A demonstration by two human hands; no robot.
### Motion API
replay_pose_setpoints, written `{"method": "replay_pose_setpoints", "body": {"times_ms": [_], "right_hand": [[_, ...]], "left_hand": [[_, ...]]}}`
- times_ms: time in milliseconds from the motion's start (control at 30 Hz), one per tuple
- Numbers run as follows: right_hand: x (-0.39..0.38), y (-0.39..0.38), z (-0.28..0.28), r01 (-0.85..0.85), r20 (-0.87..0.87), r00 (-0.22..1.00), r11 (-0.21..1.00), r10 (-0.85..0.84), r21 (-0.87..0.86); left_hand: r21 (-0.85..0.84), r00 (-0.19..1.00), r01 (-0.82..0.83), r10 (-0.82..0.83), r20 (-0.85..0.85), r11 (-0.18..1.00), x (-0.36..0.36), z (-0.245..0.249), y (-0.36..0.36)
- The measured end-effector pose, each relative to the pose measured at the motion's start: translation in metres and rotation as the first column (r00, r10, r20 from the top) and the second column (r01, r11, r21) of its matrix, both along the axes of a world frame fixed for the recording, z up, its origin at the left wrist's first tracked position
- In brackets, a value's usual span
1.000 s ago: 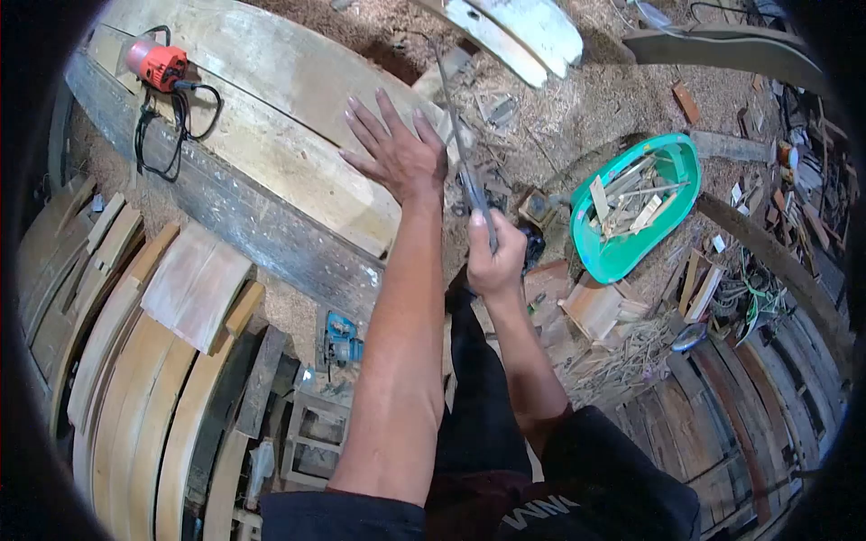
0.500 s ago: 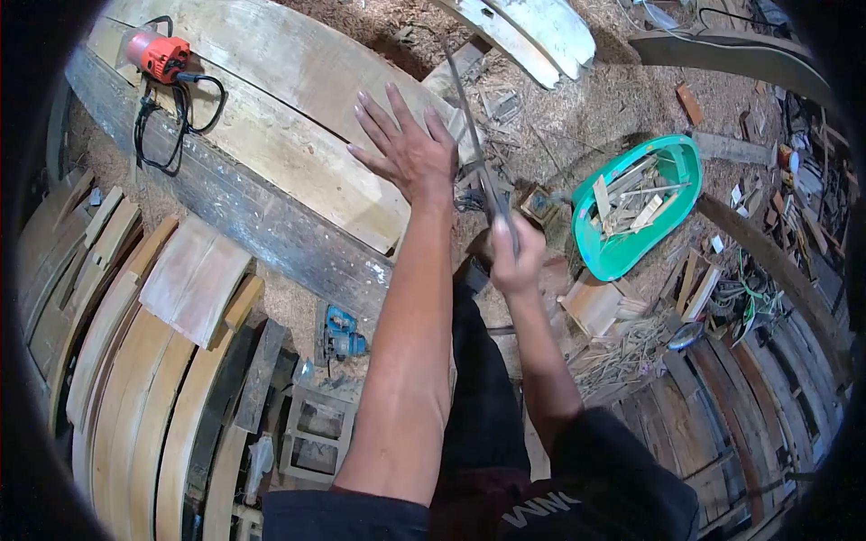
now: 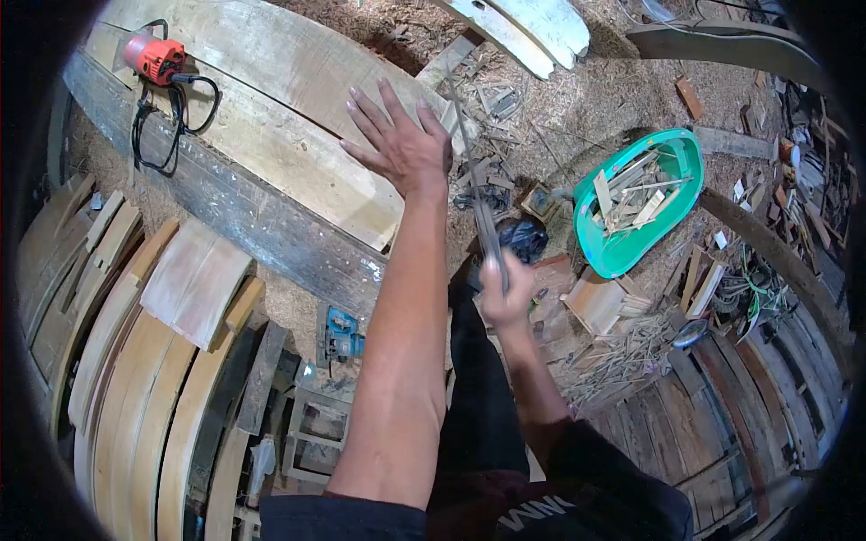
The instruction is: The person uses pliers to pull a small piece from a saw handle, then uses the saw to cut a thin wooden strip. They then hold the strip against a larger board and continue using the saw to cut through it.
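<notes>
Pale plank (image 3: 271, 135) lies along a dark beam (image 3: 253, 216). The left hand (image 3: 401, 144) presses flat near the plank's right end, fingers spread and grasping nothing, apparently to steady the wood. The right hand (image 3: 503, 290), blurred, is clenched round the handle of a saw (image 3: 473, 171). The blade stands just beside the plank's right end. Its long axis runs from that hand away from the person, tip pointing outward. A red router (image 3: 153, 59) rests at the plank's left end.
</notes>
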State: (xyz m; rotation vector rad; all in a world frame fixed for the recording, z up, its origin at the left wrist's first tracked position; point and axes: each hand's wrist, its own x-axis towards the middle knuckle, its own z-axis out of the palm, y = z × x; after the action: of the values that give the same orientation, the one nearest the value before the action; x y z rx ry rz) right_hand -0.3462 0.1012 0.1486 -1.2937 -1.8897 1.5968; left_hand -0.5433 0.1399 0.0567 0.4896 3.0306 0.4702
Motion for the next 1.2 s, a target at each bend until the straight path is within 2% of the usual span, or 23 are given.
{"method": "replay_pose_setpoints", "body": {"times_ms": [100,167,200,300,500,533,633,733,833,867,967,1100,1200], "right_hand": [[0.016,-0.002,-0.013,-0.003,-0.015,1.0,1.0,0.002,-0.015],[-0.024,0.026,-0.026,0.0,-0.039,0.999,1.0,0.001,0.013],[-0.039,0.034,-0.027,0.012,0.015,1.0,0.999,-0.012,-0.038],[-0.039,0.029,-0.026,0.027,-0.019,0.999,0.999,-0.026,0.035],[-0.042,0.03,-0.037,0.055,-0.09,0.994,0.997,-0.06,-0.056],[-0.043,0.035,-0.039,0.079,-0.124,0.987,0.986,-0.097,-0.148],[-0.034,0.028,-0.035,0.038,-0.084,0.996,0.998,-0.041,-0.045],[0.008,-0.001,-0.022,-0.016,-0.042,0.999,1.0,0.017,0.019],[0.004,0.008,-0.02,-0.016,-0.058,0.998,1.0,0.016,0.002],[-0.006,0.018,-0.029,-0.016,-0.018,1.0,0.999,0.015,-0.051],[-0.024,0.028,-0.045,-0.01,-0.063,0.998,0.999,0.012,0.036],[0.03,-0.022,-0.029,0.036,-0.066,0.997,0.999,-0.038,-0.027],[0.006,0.004,-0.047,0.012,-0.075,0.997,1.0,-0.01,0.026]], "left_hand": [[0.005,1.0,-0.002,0.002,-0.016,1.0,-0.001,-0.002,-0.001],[0.001,0.999,0.0,0.0,-0.035,1.0,0.0,-0.002,0.0],[-0.012,0.999,0.003,-0.004,-0.038,1.0,0.001,-0.003,-0.002],[-0.007,1.0,-0.009,0.008,-0.026,1.0,0.0,-0.003,-0.001],[0.015,0.999,-0.003,0.004,-0.041,1.0,-0.002,-0.002,0.001],[0.01,0.999,-0.001,0.001,-0.042,1.0,-0.002,-0.003,0.0],[-0.015,0.999,-0.002,0.001,-0.032,1.0,-0.002,-0.002,0.002],[-0.004,1.0,-0.004,0.004,-0.02,1.0,-0.002,0.001,0.0],[0.0,1.0,-0.003,0.003,-0.011,1.0,0.003,-0.001,-0.003],[0.003,1.0,-0.001,0.001,-0.025,1.0,0.001,-0.003,-0.002],[-0.004,0.999,0.006,-0.006,-0.038,1.0,0.002,-0.001,-0.003],[0.02,0.999,0.003,-0.002,-0.048,1.0,0.0,-0.003,-0.002],[0.039,0.999,0.002,0.0,-0.049,0.999,0.0,-0.005,-0.002]]}}
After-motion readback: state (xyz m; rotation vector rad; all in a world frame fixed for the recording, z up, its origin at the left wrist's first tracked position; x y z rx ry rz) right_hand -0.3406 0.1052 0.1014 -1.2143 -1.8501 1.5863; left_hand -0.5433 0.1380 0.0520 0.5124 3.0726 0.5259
